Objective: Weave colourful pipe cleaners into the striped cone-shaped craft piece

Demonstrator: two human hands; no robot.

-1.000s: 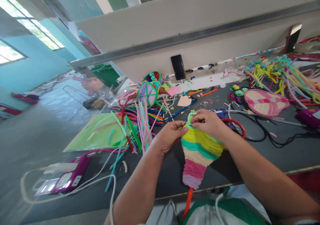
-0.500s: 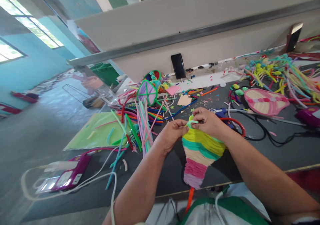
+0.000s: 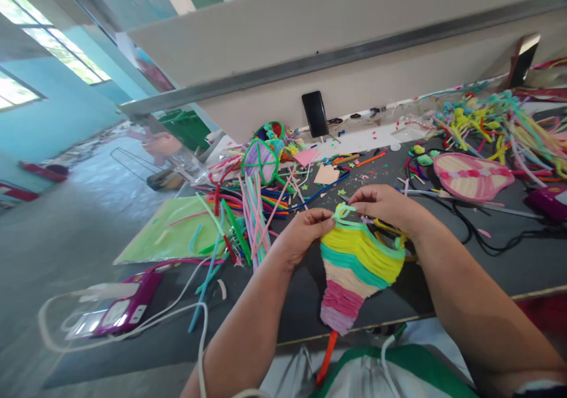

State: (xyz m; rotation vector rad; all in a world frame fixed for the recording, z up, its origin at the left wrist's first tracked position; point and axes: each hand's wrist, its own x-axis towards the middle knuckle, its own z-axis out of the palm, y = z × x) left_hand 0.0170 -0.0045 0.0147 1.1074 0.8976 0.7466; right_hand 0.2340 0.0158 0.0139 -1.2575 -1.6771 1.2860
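A striped, fan-shaped pipe-cleaner piece (image 3: 354,268) lies tilted between my hands, banded mint, yellow, teal, beige, pink and lilac. An orange stem (image 3: 326,358) hangs from its narrow end over the table edge. My left hand (image 3: 310,230) is closed, thumb and index finger pinching the upper left corner beside a curled mint-green pipe cleaner (image 3: 343,212). My right hand (image 3: 381,206) is closed with its fingertips at that curl's free end. Beneath the right palm yellowish loops (image 3: 387,228) show; what they belong to I cannot make out.
Loose pipe cleaners (image 3: 254,221) and a green plastic packet (image 3: 155,232) lie left. A phone (image 3: 315,114) leans on the divider. At right are a pink oval piece (image 3: 472,176), black cables (image 3: 469,232) and a pipe-cleaner heap (image 3: 487,120). A purple corded device (image 3: 126,306) sits front left.
My right hand has shifted slightly right and opened a gap from the left. The mint curl shows more, and the striped piece has turned a little. The red and blue tool is now hidden.
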